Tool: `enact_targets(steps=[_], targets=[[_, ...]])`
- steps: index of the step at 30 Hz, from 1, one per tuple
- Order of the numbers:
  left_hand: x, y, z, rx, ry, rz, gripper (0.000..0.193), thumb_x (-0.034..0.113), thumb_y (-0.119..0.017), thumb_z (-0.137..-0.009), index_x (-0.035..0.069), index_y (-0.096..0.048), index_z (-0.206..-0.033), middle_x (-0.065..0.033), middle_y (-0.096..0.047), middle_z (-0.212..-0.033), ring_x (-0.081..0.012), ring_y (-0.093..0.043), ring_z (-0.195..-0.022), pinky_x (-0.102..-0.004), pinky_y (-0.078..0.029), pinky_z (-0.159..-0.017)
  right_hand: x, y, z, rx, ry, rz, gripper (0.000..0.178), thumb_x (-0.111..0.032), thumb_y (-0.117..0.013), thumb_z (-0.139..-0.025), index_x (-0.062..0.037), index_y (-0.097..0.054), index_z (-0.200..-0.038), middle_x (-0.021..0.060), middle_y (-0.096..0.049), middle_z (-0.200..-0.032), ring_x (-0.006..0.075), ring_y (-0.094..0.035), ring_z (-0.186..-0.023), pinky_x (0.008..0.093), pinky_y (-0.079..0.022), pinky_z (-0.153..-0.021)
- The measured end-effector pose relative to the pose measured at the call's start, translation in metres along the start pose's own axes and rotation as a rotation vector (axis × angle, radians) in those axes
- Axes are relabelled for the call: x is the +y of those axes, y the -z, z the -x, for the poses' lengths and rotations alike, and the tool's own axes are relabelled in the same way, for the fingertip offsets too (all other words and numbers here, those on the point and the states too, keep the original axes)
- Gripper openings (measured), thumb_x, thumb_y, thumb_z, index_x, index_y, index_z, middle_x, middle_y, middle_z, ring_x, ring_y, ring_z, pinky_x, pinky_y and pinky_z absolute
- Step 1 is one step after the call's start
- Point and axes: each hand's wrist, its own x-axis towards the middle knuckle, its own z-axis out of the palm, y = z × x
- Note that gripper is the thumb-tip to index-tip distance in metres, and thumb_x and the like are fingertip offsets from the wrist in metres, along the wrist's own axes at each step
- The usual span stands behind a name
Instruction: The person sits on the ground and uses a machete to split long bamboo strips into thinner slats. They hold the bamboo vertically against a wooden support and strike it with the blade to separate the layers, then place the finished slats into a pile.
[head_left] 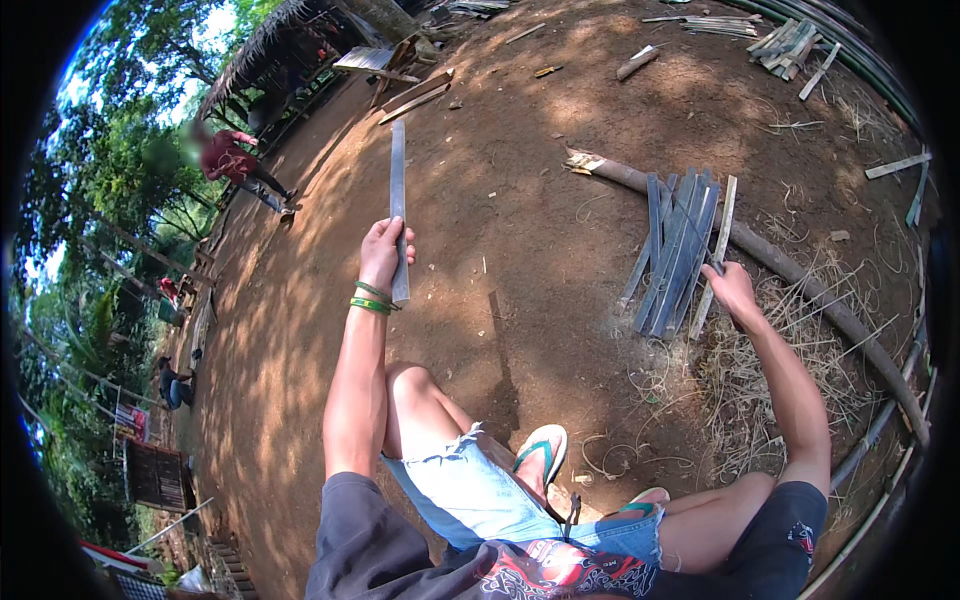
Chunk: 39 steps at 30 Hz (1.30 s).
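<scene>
My left hand [388,250] is closed round a long, flat grey slat [398,165], held upright in front of me over bare soil. Green bands circle that wrist. On the right, my right hand [732,290] grips what looks like a thin, dark knife [716,268]; its blade is hard to make out against the stack behind it. That hand is beside a pile of grey bamboo-like slats [680,250], which lean across a log. A paler slat [722,230] lies along the pile's right side.
The long log [800,280] runs diagonally on the right, with curly shavings [770,370] beside it. More split strips [785,48] and long poles [850,55] lie at the far right. A person in red [228,155] walks at the left, near a thatched shelter [260,60].
</scene>
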Motion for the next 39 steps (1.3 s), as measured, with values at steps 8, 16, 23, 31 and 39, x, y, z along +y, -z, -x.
enact_targets(steps=[8,16,23,31,39], targets=[[-0.011,-0.029,-0.022,-0.057,0.053,0.032,0.025,0.030,-0.051,-0.105,0.007,-0.055,-0.096,-0.0028,-0.063,-0.077,-0.0128,-0.060,-0.055,-0.0276,-0.052,-0.049,-0.182,0.001,0.012,-0.352,0.224,-0.476,0.048,-0.045,-0.060,-0.096,-0.0044,-0.056,-0.072,0.0019,-0.050,-0.061,0.0141,-0.049,-0.058,0.0366,-0.042,-0.058],[-0.048,-0.155,-0.021,-0.272,0.004,0.044,0.023,0.034,-0.057,-0.103,0.011,-0.054,-0.098,0.0003,-0.060,-0.075,-0.0101,-0.058,-0.056,-0.0242,-0.047,-0.052,-0.131,0.050,0.012,-0.167,0.100,-0.497,0.049,-0.045,-0.064,-0.093,0.0042,-0.066,-0.091,0.0080,-0.063,-0.072,0.0144,-0.058,-0.063,0.0333,-0.047,-0.062],[-0.161,-0.278,0.012,-0.416,-0.090,0.050,0.027,0.034,-0.058,-0.103,0.009,-0.056,-0.092,0.0032,-0.054,-0.072,-0.0060,-0.053,-0.059,-0.0236,-0.044,-0.053,0.025,0.089,0.024,0.172,-0.226,-0.034,0.046,-0.042,-0.068,-0.088,0.0038,-0.069,-0.088,0.0213,-0.071,-0.083,0.0343,-0.070,-0.084,0.0438,-0.050,-0.080],[-0.274,-0.361,0.033,-0.314,-0.170,-0.398,0.053,0.052,-0.067,-0.091,0.001,-0.061,-0.075,-0.0146,-0.063,-0.066,-0.0278,-0.062,-0.062,-0.0408,-0.050,-0.066,0.191,0.134,0.121,0.352,-0.569,0.173,0.046,-0.040,-0.070,-0.083,0.0063,-0.069,-0.086,0.0258,-0.070,-0.082,0.0370,-0.071,-0.084,0.0459,-0.051,-0.078],[-0.295,-0.415,0.001,-0.310,-0.271,-0.564,0.046,0.047,-0.069,-0.090,0.001,-0.066,-0.092,-0.0156,-0.067,-0.075,-0.0331,-0.065,-0.072,-0.0443,-0.051,-0.071,0.231,0.169,0.214,0.412,-0.749,0.213,0.044,-0.039,-0.069,-0.084,0.0047,-0.071,-0.087,0.0238,-0.071,-0.081,0.0370,-0.071,-0.084,0.0447,-0.051,-0.078]])
